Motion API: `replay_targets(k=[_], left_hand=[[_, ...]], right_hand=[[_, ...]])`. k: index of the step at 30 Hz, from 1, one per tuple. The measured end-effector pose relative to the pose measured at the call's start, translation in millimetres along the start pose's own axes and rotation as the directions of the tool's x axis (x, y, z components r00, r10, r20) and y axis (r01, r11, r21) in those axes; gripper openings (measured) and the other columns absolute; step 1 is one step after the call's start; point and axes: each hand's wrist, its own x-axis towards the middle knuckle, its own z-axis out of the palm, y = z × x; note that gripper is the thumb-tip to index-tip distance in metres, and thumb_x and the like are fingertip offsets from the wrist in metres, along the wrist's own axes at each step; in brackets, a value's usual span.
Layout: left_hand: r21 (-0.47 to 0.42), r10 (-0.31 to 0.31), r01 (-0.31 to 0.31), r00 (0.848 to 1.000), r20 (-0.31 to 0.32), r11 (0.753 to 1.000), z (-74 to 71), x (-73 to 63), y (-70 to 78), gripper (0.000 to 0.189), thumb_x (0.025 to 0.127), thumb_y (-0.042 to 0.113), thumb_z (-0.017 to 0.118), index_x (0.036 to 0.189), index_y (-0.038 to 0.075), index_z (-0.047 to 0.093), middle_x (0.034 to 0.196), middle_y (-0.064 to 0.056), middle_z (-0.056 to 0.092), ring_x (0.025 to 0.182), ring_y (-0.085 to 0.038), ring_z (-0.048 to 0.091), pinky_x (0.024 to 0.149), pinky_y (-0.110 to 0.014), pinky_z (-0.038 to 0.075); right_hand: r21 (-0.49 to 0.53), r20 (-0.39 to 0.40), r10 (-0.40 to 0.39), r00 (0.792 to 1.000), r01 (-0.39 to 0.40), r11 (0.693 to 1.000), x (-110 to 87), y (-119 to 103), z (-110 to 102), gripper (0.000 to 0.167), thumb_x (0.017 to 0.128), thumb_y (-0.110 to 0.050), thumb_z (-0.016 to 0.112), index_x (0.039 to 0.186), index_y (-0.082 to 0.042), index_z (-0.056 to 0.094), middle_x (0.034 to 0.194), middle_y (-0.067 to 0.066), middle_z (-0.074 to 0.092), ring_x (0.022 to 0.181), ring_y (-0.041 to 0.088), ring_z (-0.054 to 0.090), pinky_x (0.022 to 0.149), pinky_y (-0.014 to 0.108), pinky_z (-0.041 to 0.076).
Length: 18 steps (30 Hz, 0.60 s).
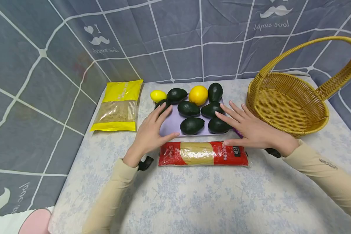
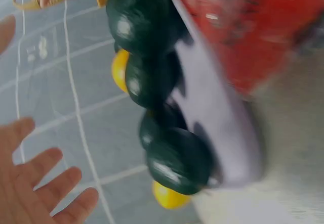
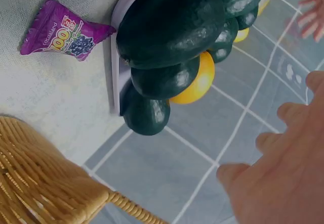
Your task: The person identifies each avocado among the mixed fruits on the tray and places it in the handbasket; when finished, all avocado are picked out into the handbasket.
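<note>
My left hand (image 1: 150, 131) hovers over the left side of a lilac tray (image 1: 171, 125), fingers spread and holding nothing. Opposite it, my right hand (image 1: 248, 128) is spread the same way over the tray's right side, also holding nothing. Several dark green avocados (image 1: 192, 126) lie on the tray, with an orange (image 1: 198, 95) among them and a lemon (image 1: 158, 96) at the back left corner. In front of the tray lies a red-ended pack of noodles (image 1: 197, 153), near both thumbs. The right wrist view shows a purple candy packet (image 3: 63, 32) beside the tray.
A wicker basket (image 1: 289, 107) with a tall handle stands at the right. At the left lies a yellow bag (image 1: 118, 107) with a see-through middle. Grey checked cloth (image 1: 181, 39) hangs behind and along the left of the table (image 1: 193, 198).
</note>
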Motion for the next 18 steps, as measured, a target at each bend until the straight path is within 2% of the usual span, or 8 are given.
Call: replay_targets(k=[2, 4, 6, 8, 10, 12, 15, 18], left_hand=[[-0.066, -0.083, 0.081, 0.996, -0.03, 0.995, 1.3, -6.3, -5.9, 0.086, 0.083, 0.053, 0.066, 0.152, 0.022, 0.025, 0.154, -0.006, 0.022, 0.136, -0.03, 0.027, 0.101, -0.052, 0.03], [-0.147, -0.176, 0.166, 0.983, -0.055, 0.975, 2.9, -13.4, -12.7, 0.085, 0.083, 0.047, 0.07, 0.151, 0.019, 0.028, 0.152, -0.007, 0.026, 0.133, -0.031, 0.03, 0.098, -0.054, 0.033], [-0.231, -0.267, 0.246, 0.961, -0.067, 0.941, 5.0, -20.0, -19.9, 0.082, 0.082, 0.043, 0.072, 0.149, 0.017, 0.032, 0.149, -0.008, 0.031, 0.131, -0.031, 0.034, 0.095, -0.052, 0.036], [-0.305, -0.33, 0.294, 0.941, -0.074, 0.906, 8.4, -25.1, -27.3, 0.079, 0.082, 0.039, 0.074, 0.146, 0.012, 0.037, 0.145, -0.01, 0.036, 0.126, -0.032, 0.039, 0.094, -0.049, 0.038], [-0.372, -0.374, 0.324, 0.925, -0.069, 0.87, 12.4, -28.4, -33.4, 0.075, 0.082, 0.035, 0.075, 0.143, 0.007, 0.042, 0.14, -0.012, 0.041, 0.122, -0.032, 0.043, 0.092, -0.045, 0.041], [-0.42, -0.399, 0.342, 0.915, -0.053, 0.84, 17.1, -30.6, -38.5, 0.073, 0.081, 0.031, 0.077, 0.14, 0.002, 0.044, 0.137, -0.014, 0.045, 0.117, -0.032, 0.047, 0.09, -0.043, 0.043], [-0.452, -0.43, 0.378, 0.903, -0.015, 0.808, 23.2, -32.6, -43.1, 0.073, 0.08, 0.028, 0.079, 0.137, -0.003, 0.046, 0.135, -0.017, 0.047, 0.115, -0.032, 0.05, 0.087, -0.043, 0.045], [-0.435, -0.465, 0.427, 0.885, 0.021, 0.793, 27.7, -33.6, -45.8, 0.075, 0.079, 0.029, 0.079, 0.137, -0.004, 0.045, 0.135, -0.019, 0.045, 0.112, -0.033, 0.053, 0.087, -0.043, 0.046]], right_hand=[[0.044, -0.006, 0.016, 1.0, -0.016, 0.999, -1.7, 0.6, -1.2, 0.092, 0.084, -0.05, 0.067, 0.154, -0.023, 0.014, 0.158, 0.002, -0.002, 0.142, 0.03, -0.004, 0.109, 0.052, -0.001], [0.09, -0.008, 0.043, 0.999, -0.042, 0.995, -4.1, 0.8, -2.6, 0.091, 0.084, -0.049, 0.068, 0.154, -0.024, 0.015, 0.158, 0.0, -0.001, 0.142, 0.027, -0.001, 0.11, 0.05, 0.003], [0.139, -0.013, 0.082, 0.997, -0.079, 0.987, -6.7, 0.5, -4.3, 0.09, 0.084, -0.047, 0.069, 0.154, -0.027, 0.015, 0.158, -0.003, 0.001, 0.142, 0.025, 0.002, 0.109, 0.05, 0.009], [0.181, -0.028, 0.11, 0.994, -0.103, 0.978, -8.7, 0.0, -5.5, 0.089, 0.084, -0.044, 0.07, 0.153, -0.029, 0.016, 0.157, -0.004, 0.003, 0.142, 0.024, 0.007, 0.107, 0.053, 0.016], [0.218, -0.045, 0.132, 0.99, -0.119, 0.969, -10.2, -0.5, -6.2, 0.087, 0.084, -0.041, 0.071, 0.152, -0.031, 0.018, 0.157, -0.005, 0.006, 0.141, 0.023, 0.011, 0.104, 0.055, 0.022], [0.256, -0.055, 0.144, 0.988, -0.125, 0.959, -10.4, -1.0, -6.1, 0.085, 0.084, -0.037, 0.072, 0.152, -0.032, 0.02, 0.156, -0.005, 0.009, 0.141, 0.022, 0.013, 0.101, 0.056, 0.026], [0.295, -0.062, 0.152, 0.987, -0.127, 0.947, -9.1, -1.5, -5.1, 0.083, 0.084, -0.035, 0.073, 0.151, -0.031, 0.023, 0.156, -0.005, 0.011, 0.14, 0.021, 0.016, 0.1, 0.055, 0.028], [0.313, -0.083, 0.163, 0.983, -0.129, 0.941, -5.8, -1.0, -3.8, 0.081, 0.084, -0.034, 0.073, 0.15, -0.027, 0.027, 0.155, 0.0, 0.017, 0.138, 0.023, 0.021, 0.1, 0.055, 0.029]])
